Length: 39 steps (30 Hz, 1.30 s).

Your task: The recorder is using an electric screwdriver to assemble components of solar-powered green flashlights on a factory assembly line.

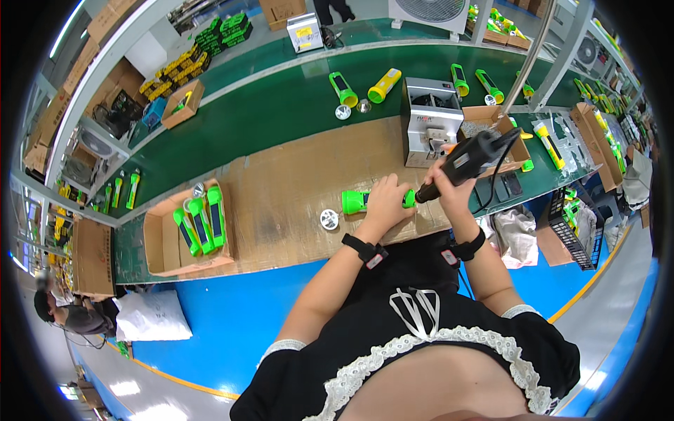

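My left hand (387, 205) is wrapped over a green flashlight body (354, 202) that lies on its side on the cardboard sheet. In my right hand (451, 191) is a black electric screwdriver (469, 157), tilted, its cord trailing off to the right. The screwdriver's tip end meets the right end of the flashlight beside my left fingers; the exact contact is too small to make out. A round silver reflector with its wire (329, 219) rests on the cardboard just left of the flashlight.
A grey metal machine (430, 119) stands beyond my right hand, with a carton of small parts (516, 151) beside it. At left, a cardboard box (160, 245) holds several green flashlights (201, 224). Farther back, a green conveyor belt (267, 105) carries flashlight bodies (342, 89).
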### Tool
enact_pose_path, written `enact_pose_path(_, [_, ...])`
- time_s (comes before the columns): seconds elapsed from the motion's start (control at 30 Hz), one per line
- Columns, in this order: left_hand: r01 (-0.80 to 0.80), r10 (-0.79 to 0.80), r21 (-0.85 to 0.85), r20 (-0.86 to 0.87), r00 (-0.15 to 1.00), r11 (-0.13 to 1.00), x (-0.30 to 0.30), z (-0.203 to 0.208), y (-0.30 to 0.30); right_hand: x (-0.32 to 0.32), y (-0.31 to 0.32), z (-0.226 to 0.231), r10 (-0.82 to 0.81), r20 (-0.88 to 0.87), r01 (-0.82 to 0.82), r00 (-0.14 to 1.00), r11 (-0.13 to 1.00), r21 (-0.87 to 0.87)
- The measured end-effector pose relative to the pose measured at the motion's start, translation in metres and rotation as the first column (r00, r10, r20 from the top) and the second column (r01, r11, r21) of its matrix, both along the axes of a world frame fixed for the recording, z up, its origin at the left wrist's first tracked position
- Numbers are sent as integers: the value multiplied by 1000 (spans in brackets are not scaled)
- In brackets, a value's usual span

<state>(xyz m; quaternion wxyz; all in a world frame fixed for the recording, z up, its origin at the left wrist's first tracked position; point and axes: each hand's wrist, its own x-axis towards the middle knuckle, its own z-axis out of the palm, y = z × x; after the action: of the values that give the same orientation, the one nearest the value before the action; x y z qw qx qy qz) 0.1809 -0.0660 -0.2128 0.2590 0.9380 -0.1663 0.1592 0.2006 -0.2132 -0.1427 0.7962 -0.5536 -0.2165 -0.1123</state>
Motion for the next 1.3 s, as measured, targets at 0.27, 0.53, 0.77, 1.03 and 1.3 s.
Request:
enact_pose_path(0.27, [-23, 26, 49, -76, 997, 999, -4, 2, -5, 74, -13, 43, -370, 225, 357, 901, 929, 98])
enact_pose_path(0.53, [-12, 12, -4, -1, 1000, 1000, -12, -2, -5, 113, -11, 37, -337, 141, 348, 931, 935, -61])
enact_pose_path(0.77, [-23, 19, -84, -43, 999, 996, -12, -1, -2, 61, -3, 41, -84, 13, 85, 996, 989, -120])
enact_pose_path(1.03, [-31, 31, -96, -4, 1000, 995, -12, -1, -4, 10, 16, 22, -21, 96, 29, 995, 996, -81])
enact_pose_path(1.3, [-37, 35, -107, -22, 999, 994, -13, 0, -6, 16, 18, 10, -29, 59, 32, 998, 998, -50])
